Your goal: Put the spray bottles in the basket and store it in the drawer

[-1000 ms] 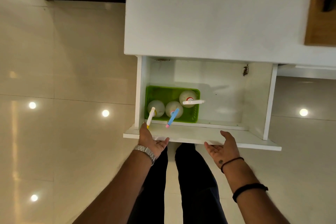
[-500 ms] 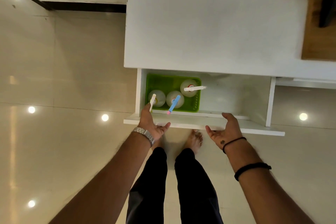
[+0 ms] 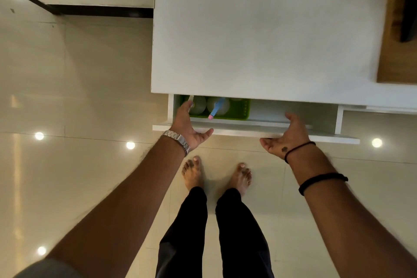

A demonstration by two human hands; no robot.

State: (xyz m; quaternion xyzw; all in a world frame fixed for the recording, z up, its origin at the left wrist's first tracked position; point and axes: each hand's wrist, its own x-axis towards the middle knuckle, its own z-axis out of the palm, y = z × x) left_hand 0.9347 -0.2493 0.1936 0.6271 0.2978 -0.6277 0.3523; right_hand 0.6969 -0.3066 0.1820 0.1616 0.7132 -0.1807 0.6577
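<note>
The white drawer point(image 3: 255, 130) stands only a little way out from under the white countertop point(image 3: 259, 34). In its left part sits the green basket point(image 3: 244, 109), half hidden by the countertop edge. Two white spray bottles show in it: one with a blue nozzle point(image 3: 216, 107), one with a white nozzle point(image 3: 198, 104) beside my fingers. My left hand point(image 3: 188, 127) lies flat against the drawer front at the left, fingers over its top edge. My right hand point(image 3: 286, 134) presses the front further right, palm open.
Glossy beige floor tiles lie to the left and below, with ceiling lights mirrored in them. My bare feet point(image 3: 216, 174) stand just before the drawer. A wooden surface point(image 3: 394, 52) with a dark object lies at the far right of the countertop.
The drawer has slid most of the way in under the countertop, with both hands moving along on its front. The third bottle and the basket's back half are now hidden.
</note>
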